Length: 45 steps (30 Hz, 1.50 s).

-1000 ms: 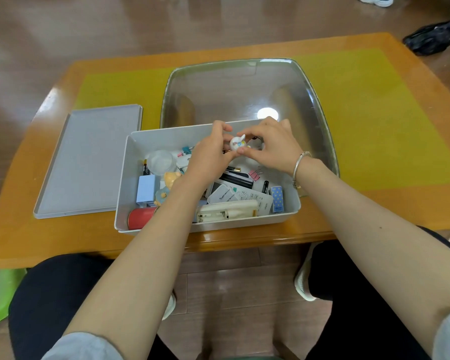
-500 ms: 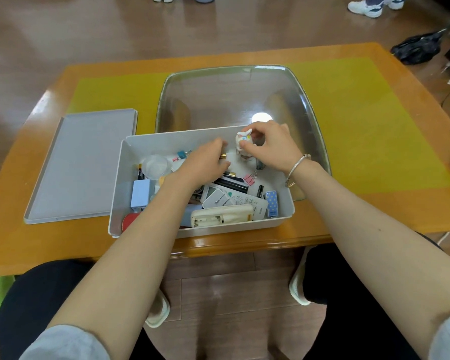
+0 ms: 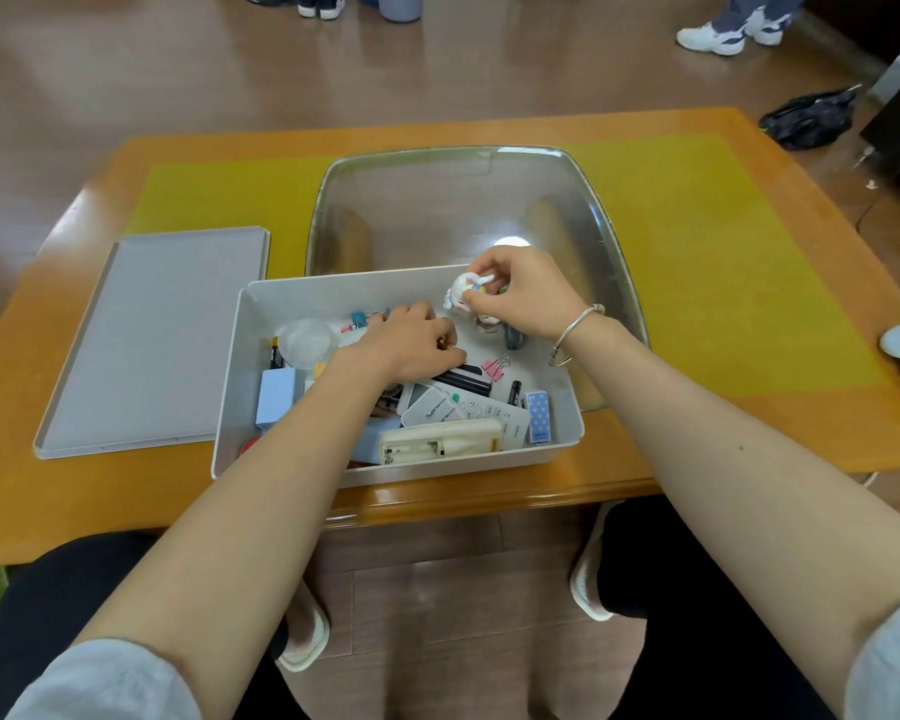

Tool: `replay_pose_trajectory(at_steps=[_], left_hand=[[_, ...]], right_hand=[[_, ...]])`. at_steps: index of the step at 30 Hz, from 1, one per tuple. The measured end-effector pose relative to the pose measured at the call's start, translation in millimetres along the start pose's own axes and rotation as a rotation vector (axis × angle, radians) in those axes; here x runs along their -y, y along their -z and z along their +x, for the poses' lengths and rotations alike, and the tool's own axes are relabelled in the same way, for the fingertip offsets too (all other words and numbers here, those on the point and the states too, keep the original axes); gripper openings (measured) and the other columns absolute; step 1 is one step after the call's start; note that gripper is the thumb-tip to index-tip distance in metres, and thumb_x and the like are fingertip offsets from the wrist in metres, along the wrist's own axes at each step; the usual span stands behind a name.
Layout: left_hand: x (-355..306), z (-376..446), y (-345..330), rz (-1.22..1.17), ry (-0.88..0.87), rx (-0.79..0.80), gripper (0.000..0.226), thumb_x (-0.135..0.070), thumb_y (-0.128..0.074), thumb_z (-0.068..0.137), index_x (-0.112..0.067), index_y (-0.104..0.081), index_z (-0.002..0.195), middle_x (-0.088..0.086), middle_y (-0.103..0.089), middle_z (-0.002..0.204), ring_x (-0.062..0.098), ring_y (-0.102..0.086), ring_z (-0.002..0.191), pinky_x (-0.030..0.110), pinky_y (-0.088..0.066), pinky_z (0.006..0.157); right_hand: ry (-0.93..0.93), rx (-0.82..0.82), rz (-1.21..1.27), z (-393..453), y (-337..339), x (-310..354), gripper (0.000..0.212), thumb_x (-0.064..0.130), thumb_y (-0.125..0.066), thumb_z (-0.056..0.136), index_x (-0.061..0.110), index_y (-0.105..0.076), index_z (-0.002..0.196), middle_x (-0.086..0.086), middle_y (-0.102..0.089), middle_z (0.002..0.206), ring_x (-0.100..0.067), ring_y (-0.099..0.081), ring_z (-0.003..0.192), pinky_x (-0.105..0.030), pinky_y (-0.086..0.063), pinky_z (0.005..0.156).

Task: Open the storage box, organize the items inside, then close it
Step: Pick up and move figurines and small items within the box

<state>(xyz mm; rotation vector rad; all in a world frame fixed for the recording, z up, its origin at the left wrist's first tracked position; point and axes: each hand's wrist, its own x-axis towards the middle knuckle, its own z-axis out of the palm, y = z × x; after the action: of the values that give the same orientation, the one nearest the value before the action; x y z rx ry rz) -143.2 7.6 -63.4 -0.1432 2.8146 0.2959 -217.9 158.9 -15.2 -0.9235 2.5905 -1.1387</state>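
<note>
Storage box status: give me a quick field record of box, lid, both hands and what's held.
box: white storage box, open, cluttered with small items
lid: grey lid flat on table, left of the box
right hand: pinches small white figurine above the box's far right corner
left hand: down among items; grip unclear
behind box: clear tray

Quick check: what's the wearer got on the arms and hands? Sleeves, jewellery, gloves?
Both hands bare, no gloves. Left hand has nothing visible on its wrist. Right hand has a thin silver bangle at the wrist. Forearms bare; light grey sleeves show only at the bottom frame corners, near the elbows.
</note>
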Motion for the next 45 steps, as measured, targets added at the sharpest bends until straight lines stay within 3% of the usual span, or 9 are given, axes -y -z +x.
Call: replay_pose_trajectory(at_steps=[4,9,11,20,26,32,35,39,45], left_hand=[[0.0,-2.5,-0.5,-0.027,-0.02,-0.005,0.039,-0.057,-0.042,0.089,-0.027,-0.051,0.113,0.001,-0.052,0.129,0.026,-0.045,0.117,0.049,-0.027,0.1],[1.5,-5.9,-1.4,0.01,-0.014,0.011,0.054,-0.067,-0.035,0.089,-0.034,-0.051,0.129,0.002,-0.041,0.139,0.029,-0.033,0.128,0.049,-0.024,0.104],[1.2,-7.3,-0.3,0.037,-0.003,0.012,0.055,-0.07,-0.033,0.088,-0.034,-0.057,0.122,0.005,-0.041,0.135,0.029,-0.031,0.127,0.048,-0.025,0.104],[11.7,-15.5,2.1,0.057,0.037,0.054,0.068,-0.079,-0.028,0.082,-0.04,-0.05,0.133,0.002,-0.037,0.147,0.028,-0.028,0.135,0.049,-0.022,0.108],[11.7,-15.0,1.2,0.058,0.044,0.046,0.072,-0.08,-0.027,0.082,-0.037,-0.049,0.135,0.003,-0.037,0.148,0.029,-0.028,0.135,0.049,-0.023,0.108],[7.1,-17.0,4.8,0.02,0.054,-0.035,0.06,-0.067,-0.029,0.092,-0.027,-0.06,0.124,0.005,-0.051,0.133,0.029,-0.04,0.124,0.045,-0.029,0.101],[1.5,-17.7,10.6,0.023,0.08,-0.182,0.044,-0.052,-0.038,0.097,-0.019,-0.063,0.113,0.008,-0.059,0.118,0.029,-0.049,0.113,0.041,-0.036,0.091],[-9.3,-13.0,17.5,-0.072,0.134,-0.476,0.016,-0.019,-0.05,0.094,-0.009,-0.051,0.107,0.012,-0.064,0.099,0.034,-0.057,0.089,0.036,-0.039,0.07],[-18.4,-4.1,9.7,-0.029,0.198,-0.49,0.025,-0.028,-0.056,0.094,-0.016,-0.048,0.114,0.007,-0.067,0.099,0.03,-0.06,0.091,0.035,-0.029,0.075]], right_hand=[[0.036,0.048,0.007,5.4,-5.7,1.8,0.016,0.019,-0.069,0.075,0.018,-0.062,0.089,0.006,-0.064,0.075,0.001,-0.055,0.058,-0.016,-0.047,0.06],[0.057,0.098,-0.09,9.3,-10.0,1.2,0.023,0.025,-0.067,0.076,0.02,-0.061,0.097,0.005,-0.067,0.086,-0.015,-0.062,0.075,-0.04,-0.051,0.078],[0.06,0.125,-0.151,11.3,-11.6,1.8,0.023,0.028,-0.066,0.077,0.023,-0.061,0.099,0.005,-0.068,0.088,-0.019,-0.063,0.079,-0.043,-0.05,0.08],[0.12,0.224,-0.49,21.4,-22.7,-6.9,0.022,0.036,-0.054,0.084,0.031,-0.053,0.105,0.012,-0.064,0.1,-0.017,-0.058,0.099,-0.038,-0.027,0.092],[0.154,0.2,-0.566,21.4,-25.2,-9.2,0.023,0.036,-0.057,0.086,0.033,-0.057,0.109,0.012,-0.065,0.105,-0.016,-0.056,0.105,-0.039,-0.026,0.095],[0.169,0.126,-0.587,18.2,-11.1,-8.0,0.041,0.03,-0.065,0.084,0.025,-0.054,0.123,0.002,-0.063,0.115,-0.021,-0.05,0.114,-0.037,-0.026,0.097],[0.156,0.009,-0.597,14.6,3.4,-9.4,0.031,0.028,-0.062,0.086,0.025,-0.058,0.117,0.004,-0.064,0.113,-0.022,-0.049,0.114,-0.035,-0.026,0.09],[0.076,-0.056,-0.701,9.5,16.2,-15.6,0.02,0.035,-0.061,0.085,0.026,-0.065,0.103,0.002,-0.067,0.103,-0.025,-0.049,0.107,-0.037,-0.027,0.085],[0.012,-0.05,-0.793,5.2,7.3,-17.4,0.023,0.045,-0.061,0.081,0.024,-0.067,0.087,0.002,-0.066,0.088,-0.024,-0.045,0.101,-0.036,-0.023,0.079]])
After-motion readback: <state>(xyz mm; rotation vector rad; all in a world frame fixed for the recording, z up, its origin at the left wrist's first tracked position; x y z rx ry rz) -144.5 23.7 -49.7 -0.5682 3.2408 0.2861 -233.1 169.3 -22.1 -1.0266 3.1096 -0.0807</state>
